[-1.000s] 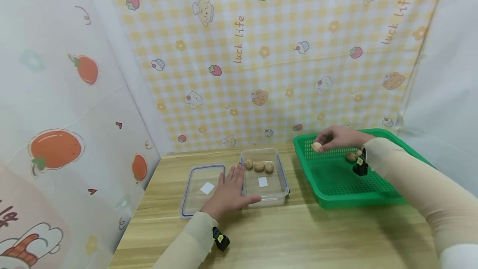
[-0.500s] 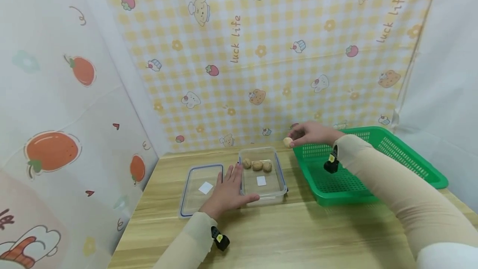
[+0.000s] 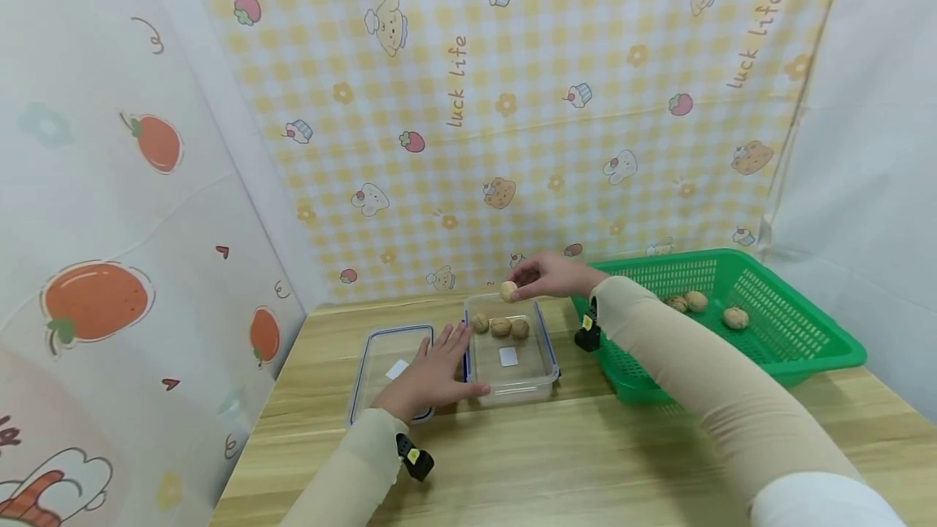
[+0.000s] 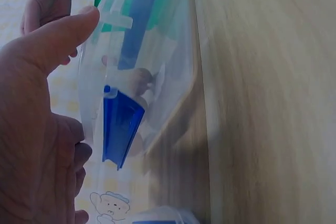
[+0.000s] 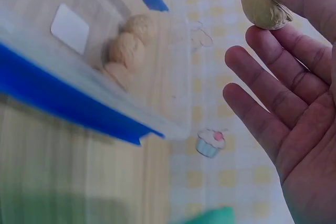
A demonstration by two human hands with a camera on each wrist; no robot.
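Thumb and fingertips of my right hand (image 3: 551, 275) pinch a walnut (image 5: 265, 2) over the far end of the clear plastic box (image 3: 527, 390). Inside that box, three walnuts (image 3: 501, 327) sit in a row near its far end, beyond a white label. My left hand (image 3: 432, 376) rests at the box's left side with fingers spread and straight, its thumb by the near left corner. The left wrist view shows the thumb along the box rim and a blue side clip (image 4: 122, 124). The blue-edged lid (image 3: 373, 368) lies flat left of the box, partly behind the left hand.
A green plastic basket (image 3: 812, 364) with several walnuts (image 3: 735, 318) stands at the right, and my right forearm reaches across its near left side. A yellow checked cloth (image 3: 542, 145) hangs behind the wooden table (image 3: 527, 462).
My right hand has carried the walnut left, from over the green basket to above the box's far end. The left hand has stayed beside the box.
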